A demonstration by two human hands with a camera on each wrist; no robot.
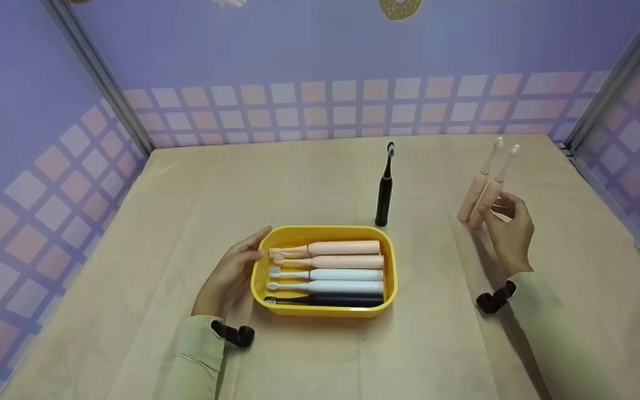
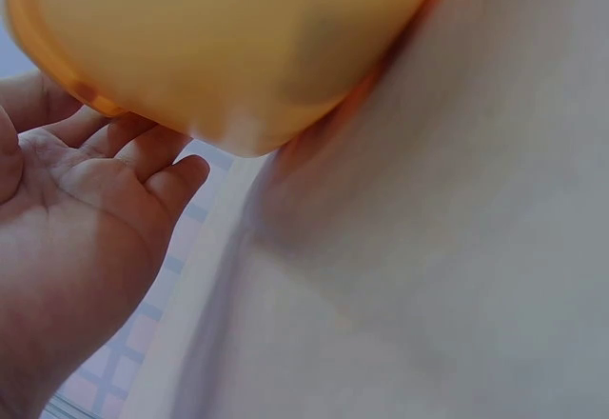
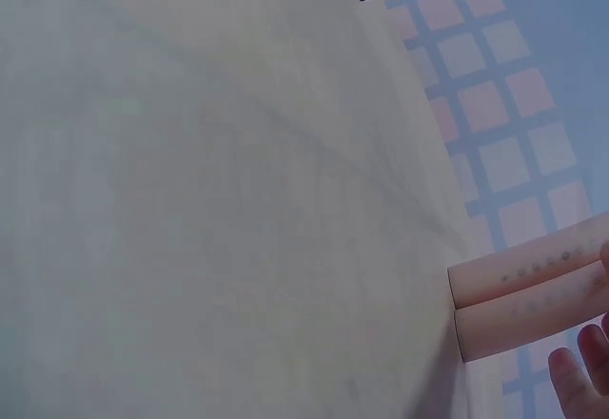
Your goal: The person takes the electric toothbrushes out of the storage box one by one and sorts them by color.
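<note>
here, left hand (image 1: 233, 269) grips yellow oblong plastic box (image 1: 323, 313). right hand (image 1: 510, 232) pinches slim pink plastic toothbrush (image 1: 491, 194), apparently standing it upright; release calls for steadiness.

Solid yellow on the tray (image 1: 323, 314), lower centre of the head view. Inside, top to bottom: peach on the top two brushes (image 1: 348, 248), white on the middle two brushes (image 1: 348, 286), black on the bottom brush (image 1: 348, 301). Black too on the lone brush (image 1: 384, 200) above, with a gold ring (image 1: 387, 177) and white bristles (image 1: 391, 149). Pale pink on the paired brushes (image 1: 472, 191) at right, with dark dots along one handle (image 3: 521, 269) in the right wrist view. Cream on the table (image 1: 264, 189), pale green on the sleeves (image 1: 195, 355), black on the straps (image 1: 234, 334). Purple-blue on the wall (image 1: 275, 44), with pink and white squares (image 1: 344, 89) and a gold, pale-speckled doughnut (image 1: 400, 12) at top.
</note>
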